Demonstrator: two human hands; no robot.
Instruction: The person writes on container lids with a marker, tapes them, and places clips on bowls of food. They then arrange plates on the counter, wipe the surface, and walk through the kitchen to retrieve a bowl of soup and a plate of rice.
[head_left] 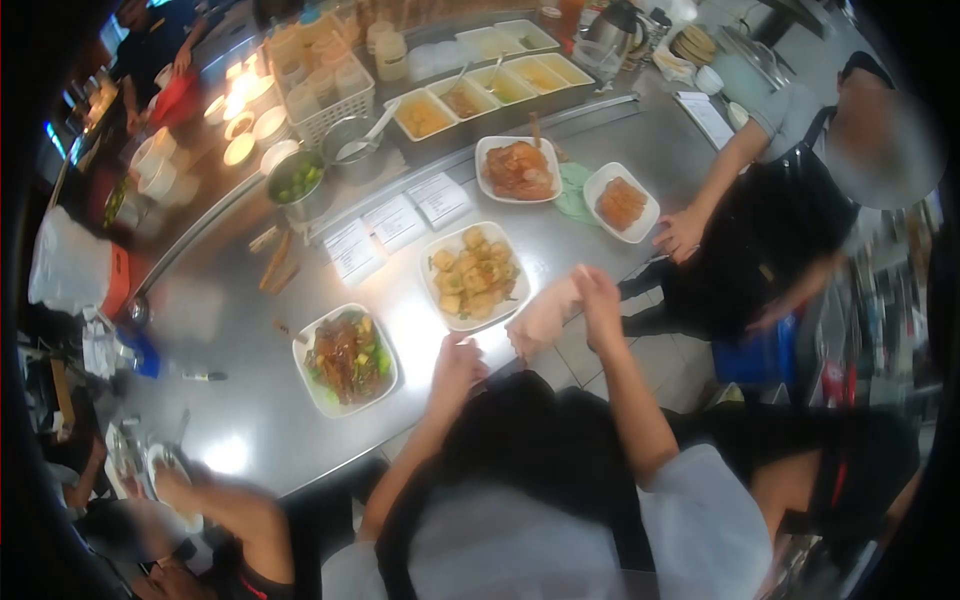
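Note:
My right hand (pixel 600 303) is closed on one end of a beige cloth (pixel 543 318), which stretches left over the front edge of the steel counter. My left hand (pixel 459 368) is closed at the counter edge, left of the cloth; what its fingers hold, if anything, I cannot make out. Just beyond my hands lies a white square dish of golden cubes (pixel 474 276) with green bits. Left of my left hand stands a white dish of dark glazed meat with greens (pixel 346 359).
Farther back are a dish of roast meat (pixel 518 169) and a smaller brown-topped dish (pixel 622 203). A co-worker's hand (pixel 681 233) rests on the counter at the right. Printed slips (pixel 394 223), a pot of greens (pixel 296 183) and sauce trays (pixel 424 116) line the back.

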